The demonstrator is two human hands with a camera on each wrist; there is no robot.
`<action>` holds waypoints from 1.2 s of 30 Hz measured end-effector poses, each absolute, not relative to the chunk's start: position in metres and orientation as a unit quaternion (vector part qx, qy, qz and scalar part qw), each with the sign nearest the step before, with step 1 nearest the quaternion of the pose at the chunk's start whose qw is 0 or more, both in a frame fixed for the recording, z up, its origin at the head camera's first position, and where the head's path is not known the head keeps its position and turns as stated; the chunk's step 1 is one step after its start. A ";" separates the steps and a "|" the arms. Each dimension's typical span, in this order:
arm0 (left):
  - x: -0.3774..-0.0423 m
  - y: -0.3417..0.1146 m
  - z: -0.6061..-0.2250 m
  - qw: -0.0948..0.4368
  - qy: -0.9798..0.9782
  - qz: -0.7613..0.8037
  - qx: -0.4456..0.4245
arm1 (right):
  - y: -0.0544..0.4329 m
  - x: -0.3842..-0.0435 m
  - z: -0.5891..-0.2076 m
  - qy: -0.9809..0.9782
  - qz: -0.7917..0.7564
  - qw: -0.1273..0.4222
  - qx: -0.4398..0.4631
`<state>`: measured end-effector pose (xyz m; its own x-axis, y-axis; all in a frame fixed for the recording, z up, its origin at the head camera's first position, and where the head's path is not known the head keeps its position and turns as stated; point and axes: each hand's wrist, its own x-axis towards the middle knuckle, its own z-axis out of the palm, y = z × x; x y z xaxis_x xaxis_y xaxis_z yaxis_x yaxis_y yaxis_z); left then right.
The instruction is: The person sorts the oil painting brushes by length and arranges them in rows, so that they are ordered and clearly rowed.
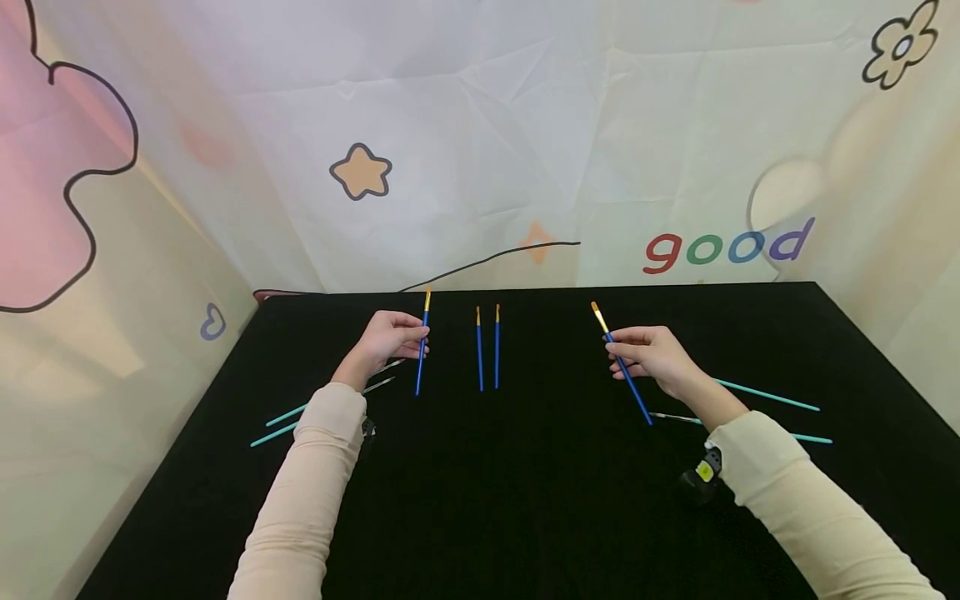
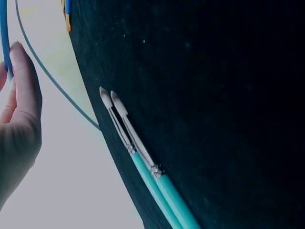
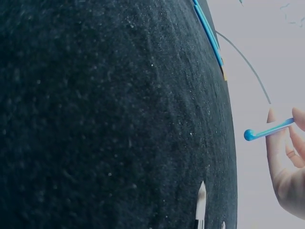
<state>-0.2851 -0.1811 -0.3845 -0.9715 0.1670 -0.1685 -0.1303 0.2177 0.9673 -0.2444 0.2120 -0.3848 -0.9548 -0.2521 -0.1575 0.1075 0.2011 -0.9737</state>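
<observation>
The left hand (image 1: 390,337) pinches a slim blue brush (image 1: 422,350) between thumb and fingers, keeping it nearly upright in the head view, with its orange bristles at the top beside the far edge of the black table (image 1: 525,500). The right hand (image 1: 651,354) pinches a second blue brush (image 1: 624,364) in the same way; this one slants, bristles up and to the left, handle end down and to the right, near the pale tip of a teal brush. Between the hands, closer to the left one, two loose blue brushes (image 1: 481,358) lie side by side, slightly apart, bristles toward the far edge. Under the left forearm lies a pair of teal brushes (image 1: 283,415), roughly parallel, their light bristles pointing inward; the left wrist view shows their silvery ferrules. Another teal pair (image 1: 768,395) lies beneath the right forearm, partly covered by it. In the left wrist view the hand is cut off at the frame's edge, so its grip probably shows better from the head. Both arms wear cream sleeves (image 1: 300,508). Behind the table hangs a pale cloth (image 1: 480,108) printed with an outlined star (image 1: 361,172), a flower (image 1: 901,45) and the colourful word "good" (image 1: 729,246).
</observation>
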 end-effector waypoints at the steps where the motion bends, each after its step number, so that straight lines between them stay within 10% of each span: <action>1: -0.286 -0.180 -0.385 0.118 0.772 0.625 0.011 | 0.212 -0.244 -0.385 0.761 -0.631 0.143 -0.045; 36: -0.307 -0.144 -0.396 0.134 0.784 0.605 -0.031 | 0.213 -0.245 -0.389 0.761 -0.631 0.142 -0.051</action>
